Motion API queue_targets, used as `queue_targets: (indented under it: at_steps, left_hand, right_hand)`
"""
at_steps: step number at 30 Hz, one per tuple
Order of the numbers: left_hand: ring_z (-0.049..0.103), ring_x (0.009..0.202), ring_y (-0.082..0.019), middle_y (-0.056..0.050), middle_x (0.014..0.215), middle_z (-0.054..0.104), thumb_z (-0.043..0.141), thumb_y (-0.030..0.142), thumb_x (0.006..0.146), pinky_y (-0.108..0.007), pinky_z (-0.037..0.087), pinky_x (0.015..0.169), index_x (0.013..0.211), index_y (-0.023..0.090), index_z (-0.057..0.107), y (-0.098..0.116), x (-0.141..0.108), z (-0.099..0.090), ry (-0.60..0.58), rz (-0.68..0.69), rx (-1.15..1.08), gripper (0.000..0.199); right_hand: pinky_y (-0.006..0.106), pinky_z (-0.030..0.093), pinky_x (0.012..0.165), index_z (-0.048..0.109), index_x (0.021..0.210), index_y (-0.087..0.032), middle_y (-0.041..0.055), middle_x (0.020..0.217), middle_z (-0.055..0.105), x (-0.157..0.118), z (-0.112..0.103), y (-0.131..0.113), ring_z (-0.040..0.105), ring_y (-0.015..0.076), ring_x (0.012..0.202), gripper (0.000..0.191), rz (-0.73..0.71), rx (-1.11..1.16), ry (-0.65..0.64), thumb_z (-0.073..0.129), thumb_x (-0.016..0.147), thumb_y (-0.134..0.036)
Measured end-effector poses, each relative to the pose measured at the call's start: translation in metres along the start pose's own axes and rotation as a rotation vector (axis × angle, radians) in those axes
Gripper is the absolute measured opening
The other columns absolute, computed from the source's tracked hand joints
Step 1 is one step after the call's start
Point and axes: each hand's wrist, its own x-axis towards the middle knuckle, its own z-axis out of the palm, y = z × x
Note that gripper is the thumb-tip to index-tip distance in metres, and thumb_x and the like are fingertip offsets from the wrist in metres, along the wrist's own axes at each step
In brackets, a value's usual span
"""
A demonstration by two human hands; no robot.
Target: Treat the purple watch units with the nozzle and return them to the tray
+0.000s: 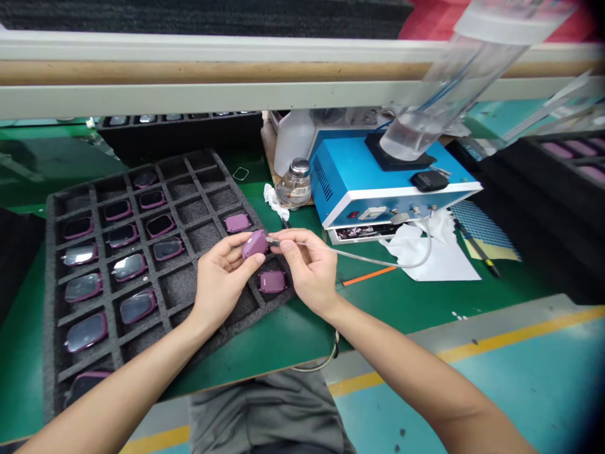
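Note:
My left hand (225,270) is closed round a purple watch case (256,244), held tilted above the foam tray. In my right hand (309,268) is the end of a clear thin tube (373,259), pinched between thumb and fingers. Its tip is at the case's right side; whether it touches or goes in, I cannot tell. The tube runs back to a blue box machine (392,183). Under my hands, the black foam tray (186,268) holds several purple cases, many with screens facing up. Two plain purple cases, an upper one (237,222) and a lower one (272,282), lie nearest my hands.
A glass bottle with a metal cap (295,183) stands left of the machine, a clear cylinder (425,113) on top of it. White paper (439,252), an orange strip (368,276) and a pen (477,248) lie to the right. A shelf edge (203,72) crosses overhead.

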Motion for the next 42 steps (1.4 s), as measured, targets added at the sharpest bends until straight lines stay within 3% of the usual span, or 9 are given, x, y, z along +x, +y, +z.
queue_targets:
  at_steps: [22,32,42]
  left_hand:
    - [0.075,0.101,-0.025,-0.011,0.109,0.079,0.089,0.032,0.071,-0.036,0.059,0.094,0.111,0.015,0.071,0.0014,0.0005,0.0006,0.012,-0.016,0.021,0.047]
    - [0.076,0.098,-0.021,-0.009,0.108,0.080,0.088,0.028,0.071,-0.031,0.058,0.091,0.110,0.015,0.070,0.0007,-0.0001,0.0007,0.009,-0.010,-0.001,0.045]
    - [0.075,0.101,-0.024,-0.010,0.109,0.079,0.088,0.030,0.071,-0.035,0.058,0.095,0.111,0.015,0.071,0.0022,0.0002,0.0009,0.010,-0.013,0.013,0.046]
  right_hand:
    - [0.035,0.065,0.083,0.071,0.096,-0.022,0.0056,0.100,0.075,0.0001,0.0002,-0.0007,0.073,0.0187,0.094,0.021,0.018,-0.026,-0.006,0.065,0.094,-0.042]
    - [0.034,0.065,0.082,0.072,0.097,-0.022,0.0046,0.100,0.074,0.0001,-0.0001,-0.0007,0.073,0.0178,0.092,0.014,0.000,0.009,-0.011,0.066,0.095,-0.035]
    - [0.034,0.066,0.082,0.072,0.097,-0.022,0.0045,0.100,0.074,-0.0007,0.0000,-0.0001,0.073,0.0176,0.091,0.018,0.006,-0.019,-0.014,0.065,0.095,-0.039]
